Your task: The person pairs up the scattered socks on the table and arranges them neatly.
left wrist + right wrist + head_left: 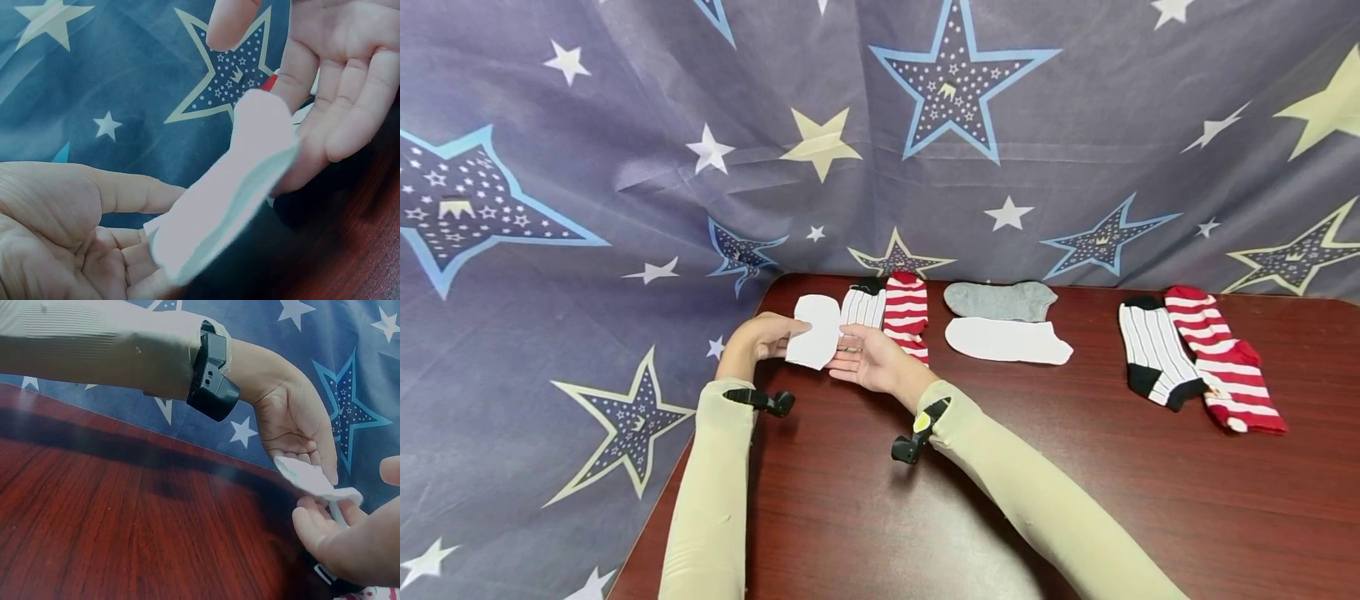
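A white folded cloth piece, likely a sock (817, 332), is held above the table's back left corner. My left hand (766, 335) pinches its left side, thumb on top and fingers beneath; the left wrist view shows the left hand (81, 231) at one end of the white piece (228, 187). My right hand (880, 360) is palm up with its fingers extended under the right edge. In the right wrist view the right hand (356, 540) touches the near end of the white piece (312, 478), its thumb raised off it.
Behind the hands lie a black-and-white striped sock (865, 307) and a red-and-white striped sock (906, 308). Right of them are a grey sock (1000, 301) and a white sock (1006, 341). Farther right lie another black-and-white sock (1157, 346) and red-striped sock (1221, 354). A star-patterned curtain (820, 75) borders the table (865, 500).
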Demonstrator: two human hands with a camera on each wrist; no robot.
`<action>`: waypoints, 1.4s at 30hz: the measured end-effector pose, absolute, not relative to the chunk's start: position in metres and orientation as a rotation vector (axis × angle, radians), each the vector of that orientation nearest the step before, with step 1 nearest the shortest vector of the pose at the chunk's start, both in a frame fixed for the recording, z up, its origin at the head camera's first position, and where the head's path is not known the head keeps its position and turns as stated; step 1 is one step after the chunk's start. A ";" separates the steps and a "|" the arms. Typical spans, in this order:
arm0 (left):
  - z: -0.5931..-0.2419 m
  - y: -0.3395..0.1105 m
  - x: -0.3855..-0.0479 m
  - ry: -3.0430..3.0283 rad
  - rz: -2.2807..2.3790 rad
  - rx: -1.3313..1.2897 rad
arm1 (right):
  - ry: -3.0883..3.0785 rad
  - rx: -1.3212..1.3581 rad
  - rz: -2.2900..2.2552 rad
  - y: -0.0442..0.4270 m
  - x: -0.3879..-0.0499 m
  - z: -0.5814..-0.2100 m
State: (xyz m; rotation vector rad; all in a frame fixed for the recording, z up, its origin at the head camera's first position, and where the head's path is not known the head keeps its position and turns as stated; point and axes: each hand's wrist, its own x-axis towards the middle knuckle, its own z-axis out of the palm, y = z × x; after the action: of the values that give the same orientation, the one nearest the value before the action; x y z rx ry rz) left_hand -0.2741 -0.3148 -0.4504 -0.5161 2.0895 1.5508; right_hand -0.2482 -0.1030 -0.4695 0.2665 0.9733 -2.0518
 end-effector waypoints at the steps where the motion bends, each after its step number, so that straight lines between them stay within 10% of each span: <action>1: -0.450 -0.315 -0.274 2.088 1.549 -0.514 | 0.969 0.269 -2.061 -0.103 -0.248 -0.469; 42: -0.446 -0.249 -0.271 2.106 1.801 -0.250 | 1.023 0.379 -2.162 -0.056 -0.269 -0.469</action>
State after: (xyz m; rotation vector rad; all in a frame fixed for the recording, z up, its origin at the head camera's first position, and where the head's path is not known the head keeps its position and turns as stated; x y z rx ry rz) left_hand -0.2708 -0.2494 -0.4460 -0.2501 2.1060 1.8009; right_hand -0.2688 -0.0565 -0.4690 0.3787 1.0233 -2.1619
